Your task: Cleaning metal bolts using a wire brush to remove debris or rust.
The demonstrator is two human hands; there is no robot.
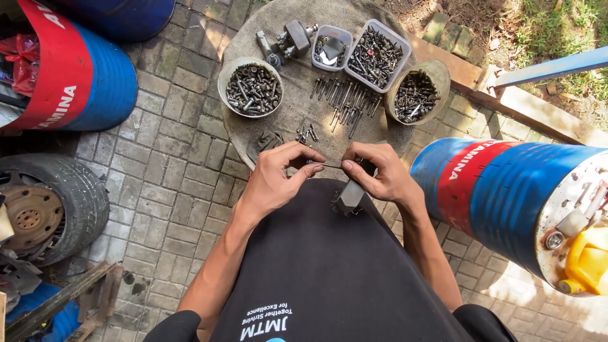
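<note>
Right, both our hands are up at the near edge of the round cloth-covered table (253, 136), over our black-shirted lap. Left hand (273, 180) has thumb and forefinger pinched shut on one end of a thin metal rod (326, 166); right hand (375, 172) pinches the other end the same way, so the rod runs level between them. Right hand's lower fingers also curl around a grey wire brush (349, 197), which hangs down below the palm, bristles toward our shirt. On the table: a round tub of bolts (254, 88) at left, another round tub of screws (416, 95) at right, two clear rectangular boxes of fasteners (375, 56) and (332, 47) at the far side, a loose row of long bolts (345, 101) between them, and a grey metal part (285, 43) at the far left. A few small loose screws (307, 135) sit just beyond our left fingers. Red-and-blue drums (500, 190) and (82, 76) lie on either side; an old tyre (54, 206) rests on the paving at left.
</note>
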